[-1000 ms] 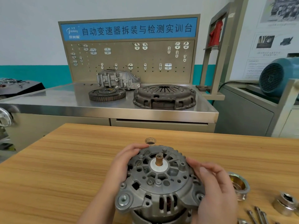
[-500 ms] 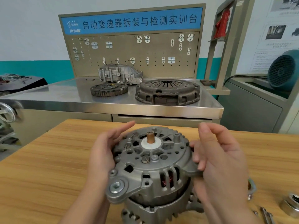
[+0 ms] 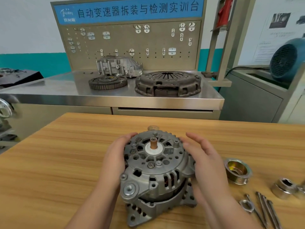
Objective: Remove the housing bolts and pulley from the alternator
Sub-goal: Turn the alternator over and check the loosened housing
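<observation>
Lowered onto the worktop (image 3: 49, 162) now; steady the alternator (image 3: 155, 164), left fingers (image 3: 130, 136) curled round it, right fingers (image 3: 195, 137) straight alongside.

Head camera looks down, near table (image 3: 49, 162).

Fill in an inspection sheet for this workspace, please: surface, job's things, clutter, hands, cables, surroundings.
Surface: light wooden table; loose parts lie on it.
Job's things: grey cast-metal alternator, copper-coloured shaft end pointing up; grooved metal pulley already off, lying to its right; long steel bolts and hexagonal nut lying near the right front edge.
Clutter: silver socket-like sleeve right of the pulley; small round part behind the alternator.
Hands: left hand curls round the alternator's left side; right hand open beside its right side, contact unclear.
Cables: black cable by the blue motor, behind the table.
Surroundings: steel bench with dark clutch cover, toothed ring, pegboard.
</observation>
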A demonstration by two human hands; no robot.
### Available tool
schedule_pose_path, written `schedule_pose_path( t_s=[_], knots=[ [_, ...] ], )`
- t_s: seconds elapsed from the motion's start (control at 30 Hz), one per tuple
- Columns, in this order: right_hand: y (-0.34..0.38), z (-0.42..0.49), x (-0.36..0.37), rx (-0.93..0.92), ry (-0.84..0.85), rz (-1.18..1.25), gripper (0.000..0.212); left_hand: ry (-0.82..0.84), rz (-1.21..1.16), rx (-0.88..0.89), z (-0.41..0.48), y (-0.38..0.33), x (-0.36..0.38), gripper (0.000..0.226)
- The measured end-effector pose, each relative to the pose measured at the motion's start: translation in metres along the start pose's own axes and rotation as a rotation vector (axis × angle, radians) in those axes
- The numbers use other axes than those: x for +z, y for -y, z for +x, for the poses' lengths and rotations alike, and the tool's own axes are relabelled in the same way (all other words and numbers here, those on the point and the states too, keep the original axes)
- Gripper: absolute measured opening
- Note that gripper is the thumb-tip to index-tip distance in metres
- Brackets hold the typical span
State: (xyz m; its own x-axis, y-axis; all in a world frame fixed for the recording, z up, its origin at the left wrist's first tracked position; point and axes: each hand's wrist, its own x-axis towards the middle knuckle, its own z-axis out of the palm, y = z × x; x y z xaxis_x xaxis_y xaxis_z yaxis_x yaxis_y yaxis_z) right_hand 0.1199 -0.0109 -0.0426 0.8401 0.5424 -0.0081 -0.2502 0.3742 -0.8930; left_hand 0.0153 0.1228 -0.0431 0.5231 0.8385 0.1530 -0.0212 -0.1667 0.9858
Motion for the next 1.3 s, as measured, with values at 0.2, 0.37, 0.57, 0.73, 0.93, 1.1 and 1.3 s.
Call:
schedule_pose_path(
  t_s=[0.2,0.37,0.57,0.73,0.93,1.1,1.3],
  knots=[
    [0.006,-0.003,0.005,-0.044,0.061,-0.058,0.044,-0.073,-0.252,-0.111,0.003,0.006,-0.001,0.039],
    [0.023,-0.002,0.021,-0.214,0.198,-0.215,0.057,-0.123,-0.491,-0.222,-0.005,0.001,-0.007,0.043],
    [0.027,-0.005,0.024,-0.279,0.173,-0.251,0.061,-0.081,-0.481,-0.222,-0.003,-0.015,-0.012,0.049],
    [0.018,-0.006,0.024,-0.229,0.136,-0.227,0.063,-0.088,-0.477,-0.312,-0.005,-0.01,-0.012,0.053],
    [0.018,0.008,0.025,-0.2,0.087,-0.154,0.062,-0.068,-0.414,-0.311,0.012,-0.004,-0.005,0.056],
    [0.026,0.023,0.03,-0.23,-0.018,-0.228,0.053,-0.028,-0.386,-0.389,0.04,-0.005,0.01,0.056],
    [0.044,0.076,0.053,-0.219,-0.128,-0.384,0.043,-0.078,-0.555,-0.412,0.056,0.007,0.029,0.041]
  ],
)
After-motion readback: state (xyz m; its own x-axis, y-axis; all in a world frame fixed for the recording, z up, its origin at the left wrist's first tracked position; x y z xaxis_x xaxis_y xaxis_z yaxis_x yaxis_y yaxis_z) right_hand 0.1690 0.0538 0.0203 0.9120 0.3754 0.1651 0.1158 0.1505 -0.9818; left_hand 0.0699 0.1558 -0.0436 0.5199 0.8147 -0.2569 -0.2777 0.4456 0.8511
